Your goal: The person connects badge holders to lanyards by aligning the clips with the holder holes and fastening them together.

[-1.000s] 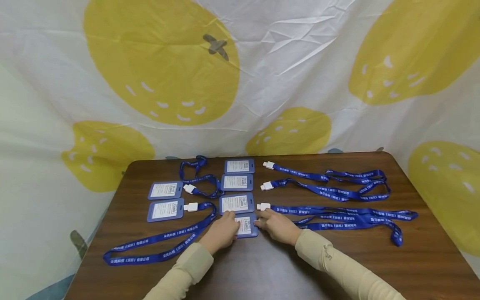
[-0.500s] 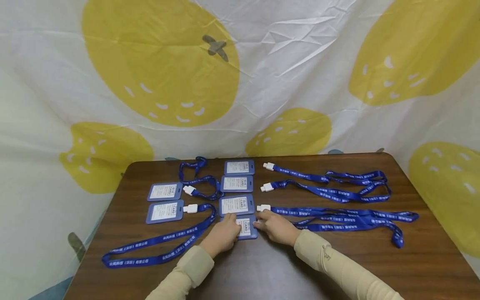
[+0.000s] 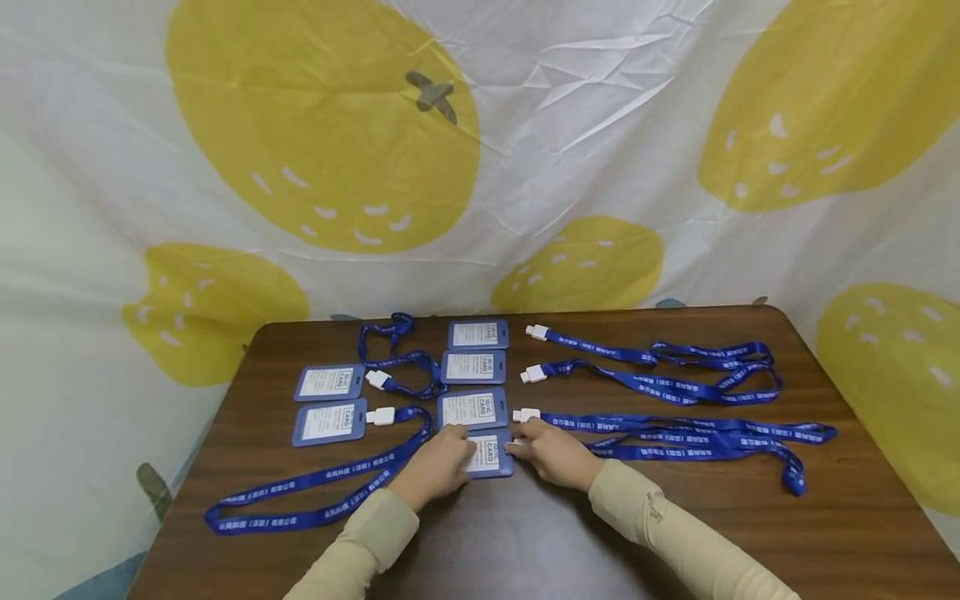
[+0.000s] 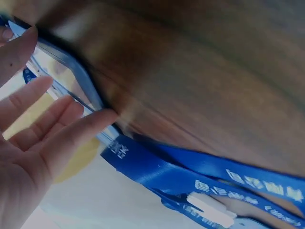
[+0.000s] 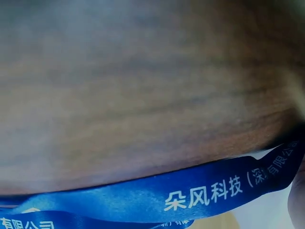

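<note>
Nearest me lies a blue badge holder (image 3: 491,456) with a white card, the lowest in a column of several. My left hand (image 3: 437,467) covers its left end; in the left wrist view, thumb and fingers grip across the holder (image 4: 80,78). My right hand (image 3: 557,454) pinches the end of a blue lanyard (image 3: 660,453) right at the holder's slotted end, its clip mostly hidden under the fingers. The right wrist view shows the printed lanyard strap (image 5: 190,195) running toward that hand at the right edge. Another lanyard's white clip (image 3: 527,415) lies just beyond my right fingers.
Three more badge holders (image 3: 472,408) continue the column, with two lanyards (image 3: 667,388) at the back right. Two badge holders (image 3: 328,422) lie at left beside lanyards with white clips (image 3: 381,416). A looped strap (image 3: 292,482) spreads over the left front. A fruit-printed curtain (image 3: 480,167) hangs behind the table (image 3: 525,542).
My left hand has shifted slightly left, showing a little more of the near badge holder's card. My right hand stays nearly in place.
</note>
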A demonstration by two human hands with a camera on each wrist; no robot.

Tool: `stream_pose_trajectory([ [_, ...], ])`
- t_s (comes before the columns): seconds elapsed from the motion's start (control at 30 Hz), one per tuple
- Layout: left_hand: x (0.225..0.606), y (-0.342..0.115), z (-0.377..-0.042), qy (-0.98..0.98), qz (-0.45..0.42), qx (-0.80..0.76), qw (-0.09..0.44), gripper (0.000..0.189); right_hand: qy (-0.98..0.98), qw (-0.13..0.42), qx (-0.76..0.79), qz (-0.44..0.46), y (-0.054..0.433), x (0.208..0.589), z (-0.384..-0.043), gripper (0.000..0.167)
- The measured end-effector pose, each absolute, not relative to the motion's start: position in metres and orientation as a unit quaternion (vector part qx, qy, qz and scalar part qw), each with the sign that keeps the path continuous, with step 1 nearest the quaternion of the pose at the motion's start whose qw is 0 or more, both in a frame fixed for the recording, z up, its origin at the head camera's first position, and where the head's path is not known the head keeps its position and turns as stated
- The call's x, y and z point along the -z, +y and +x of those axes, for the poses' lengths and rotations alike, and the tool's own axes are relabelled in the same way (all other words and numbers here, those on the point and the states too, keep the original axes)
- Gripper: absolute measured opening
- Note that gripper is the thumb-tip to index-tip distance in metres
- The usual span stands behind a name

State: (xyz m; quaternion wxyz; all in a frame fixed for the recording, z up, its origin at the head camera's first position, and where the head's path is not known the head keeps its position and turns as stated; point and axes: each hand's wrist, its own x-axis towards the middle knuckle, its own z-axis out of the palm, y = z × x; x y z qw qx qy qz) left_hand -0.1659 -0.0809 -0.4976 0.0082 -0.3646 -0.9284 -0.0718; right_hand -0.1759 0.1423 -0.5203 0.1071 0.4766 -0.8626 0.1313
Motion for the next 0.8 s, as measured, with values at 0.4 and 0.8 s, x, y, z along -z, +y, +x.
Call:
stream_pose_trajectory([
  [0.4, 0.4896, -0.0877, -0.1606, -0.98, -0.145, 0.119, -0.069, 0.049, -0.872, 0.089, -0.117, 0.466, 0.1377, 0.5182, -0.174, 0.029],
  [0.8, 0.4973, -0.0819, -0.1576, -0.98, -0.133, 0.129, -0.069, 0.038, -0.871, 0.092, -0.122, 0.467, 0.1406, 0.5208, -0.1729, 0.029],
])
